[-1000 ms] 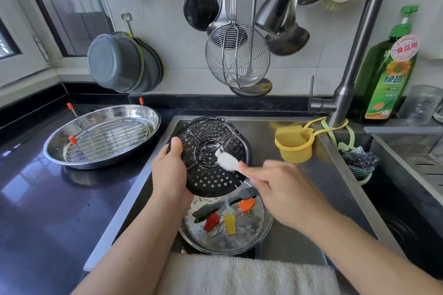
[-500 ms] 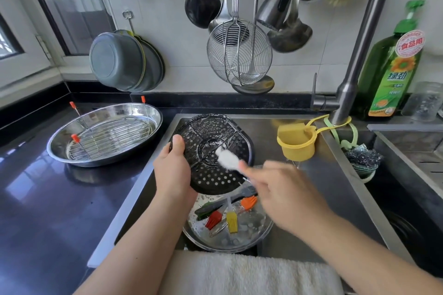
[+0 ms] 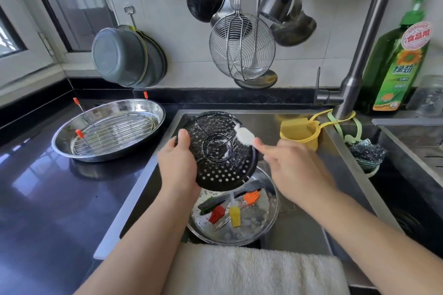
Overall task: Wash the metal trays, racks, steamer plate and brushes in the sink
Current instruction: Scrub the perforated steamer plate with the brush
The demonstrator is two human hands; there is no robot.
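Scrubbing steamer plate [image 3: 217,151] over sink [image 3: 340,151].
Left hand [image 3: 178,167] grips plate's rim, right hand [image 3: 296,170] pinches scrub brush [image 3: 244,135]; plate prob. stiff, light, soapy-slick, so hold rim firm.

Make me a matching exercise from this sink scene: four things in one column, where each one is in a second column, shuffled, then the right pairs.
Things:
1. black perforated steamer plate
2. wire rack
3. yellow silicone brush
4. green dish soap bottle

Places:
A. lying in the round metal tray down in the sink
B. standing on the ledge right of the faucet
C. held tilted over the sink by the left hand, scrubbed with a white brush gripped in the right hand
D. resting in the oval metal tray on the black counter

Pairs: 1-C, 2-D, 3-A, 4-B
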